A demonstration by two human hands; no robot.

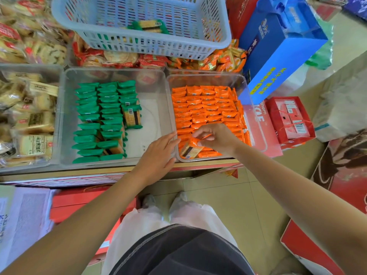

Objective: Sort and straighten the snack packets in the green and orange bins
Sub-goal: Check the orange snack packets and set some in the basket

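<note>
Two bins touch: the left bin [155, 90] holds rows of green packets [99, 116], the right bin [206, 76] tightly packed orange packets [204, 108]. The right hand [217, 138] pinches one orange packet [189, 149] (biscuit showing) at its bin's near corner; the left hand [158, 155] rests straight-fingered on the shared rim.

Beige floor tiles [228, 195] stretch below a shop tabletop [59, 172], crowded by red cartons [290, 120], a blue gift box [278, 56] and a grey plastic basket [139, 44], under even light.
</note>
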